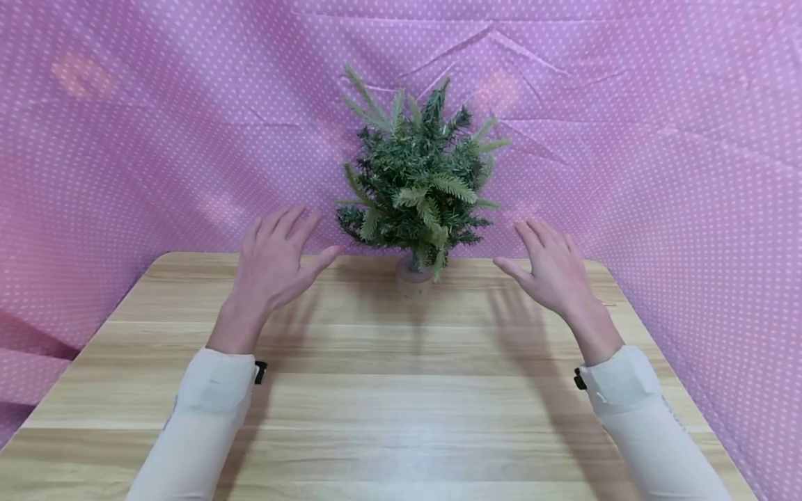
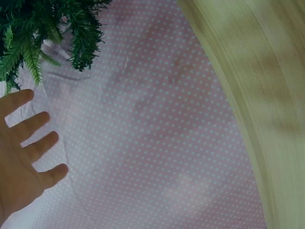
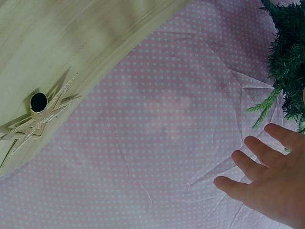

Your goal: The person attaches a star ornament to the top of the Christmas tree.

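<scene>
A small artificial Christmas tree (image 1: pixel 416 174) stands upright at the back of the table on a short round base (image 1: pixel 413 278). To its left my left hand (image 1: pixel 272 261) is held above the table, fingers spread and thumb toward the tree. My right hand (image 1: pixel 554 268) mirrors it on the other side, fingers loosely extended. Both hands are apart from the branches and hold nothing. A gold star tree topper (image 3: pixel 35 125) with a dark round socket lies near the table edge in the right wrist view; in the head view my right hand and wrist mostly hide it.
The wooden table (image 1: pixel 401 403) has rounded back corners. A pink cloth (image 1: pixel 689 174) with white dots hangs behind it and along both sides. Each white sleeve (image 1: pixel 216 396) has a small black piece at its cuff.
</scene>
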Tool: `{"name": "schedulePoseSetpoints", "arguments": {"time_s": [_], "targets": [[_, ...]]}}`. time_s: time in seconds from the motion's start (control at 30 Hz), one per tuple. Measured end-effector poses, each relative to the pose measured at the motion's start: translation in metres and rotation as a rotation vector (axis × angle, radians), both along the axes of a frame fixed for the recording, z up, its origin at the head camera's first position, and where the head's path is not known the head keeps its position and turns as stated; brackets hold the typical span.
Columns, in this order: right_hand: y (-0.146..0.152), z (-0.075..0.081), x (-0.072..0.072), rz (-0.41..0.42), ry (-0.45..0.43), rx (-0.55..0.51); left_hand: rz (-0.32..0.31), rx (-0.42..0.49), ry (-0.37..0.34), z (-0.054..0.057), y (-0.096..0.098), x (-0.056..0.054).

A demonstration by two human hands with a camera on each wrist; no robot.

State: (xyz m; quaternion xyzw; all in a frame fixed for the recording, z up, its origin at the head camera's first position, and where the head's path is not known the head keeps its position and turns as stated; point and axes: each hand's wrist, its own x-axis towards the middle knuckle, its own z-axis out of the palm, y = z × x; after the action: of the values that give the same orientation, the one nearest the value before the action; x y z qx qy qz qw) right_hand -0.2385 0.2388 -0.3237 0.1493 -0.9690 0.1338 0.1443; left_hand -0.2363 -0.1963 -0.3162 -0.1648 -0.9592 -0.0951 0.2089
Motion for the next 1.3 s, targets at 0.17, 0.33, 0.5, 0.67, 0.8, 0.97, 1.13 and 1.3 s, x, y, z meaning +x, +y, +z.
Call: {"name": "schedulePoseSetpoints", "arguments": {"time_s": [0.17,0.33,0.5,0.67,0.8,0.97,1.13,1.3], "targets": [[0.003,-0.001,0.000,0.000,0.012,-0.009,-0.033,0.041,0.091,-0.001,0.000,-0.005],[0.005,-0.002,-0.002,0.000,0.026,-0.025,-0.046,0.097,0.095,0.002,0.003,-0.008],[0.008,-0.003,-0.003,-0.003,0.064,-0.053,-0.086,0.205,0.097,0.005,0.006,-0.011],[0.012,-0.006,-0.003,-0.004,0.101,-0.070,-0.126,0.294,0.130,0.009,0.005,-0.010],[0.016,-0.007,-0.002,-0.015,0.113,-0.079,-0.150,0.350,0.149,0.014,0.007,-0.012],[0.020,-0.008,-0.001,-0.015,0.111,-0.088,-0.160,0.394,0.135,0.023,0.012,-0.013],[0.026,-0.010,-0.002,-0.007,0.124,-0.091,-0.149,0.396,0.113,0.030,0.017,-0.013],[0.032,-0.010,-0.001,-0.026,0.097,-0.098,-0.155,0.411,0.109,0.036,0.021,-0.015]]}}
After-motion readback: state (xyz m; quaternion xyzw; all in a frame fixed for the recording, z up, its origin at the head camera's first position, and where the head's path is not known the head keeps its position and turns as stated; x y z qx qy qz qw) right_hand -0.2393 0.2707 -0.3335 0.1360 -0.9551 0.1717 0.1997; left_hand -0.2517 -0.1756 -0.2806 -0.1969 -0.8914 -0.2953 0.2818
